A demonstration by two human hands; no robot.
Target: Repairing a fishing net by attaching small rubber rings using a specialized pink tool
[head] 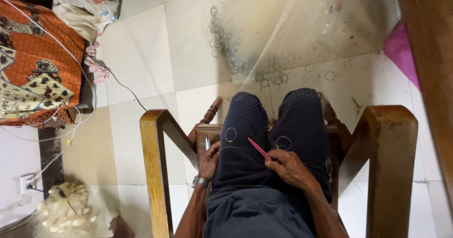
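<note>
Pale floor tiles lie under a wooden chair; fine netting with small rings stretches away from the knees; the right hand pinches a pink needle, slanting up-left between the thighs; the left hand, fingers curled, rests on the left thigh, nearby.

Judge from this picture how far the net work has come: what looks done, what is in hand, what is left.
Done: many metal rings already sit along the fine net on the floor. In hand: the right hand holds a pink netting needle by two rings on the lap; the left hand rests on the thigh. How much is left cannot be told.
</note>
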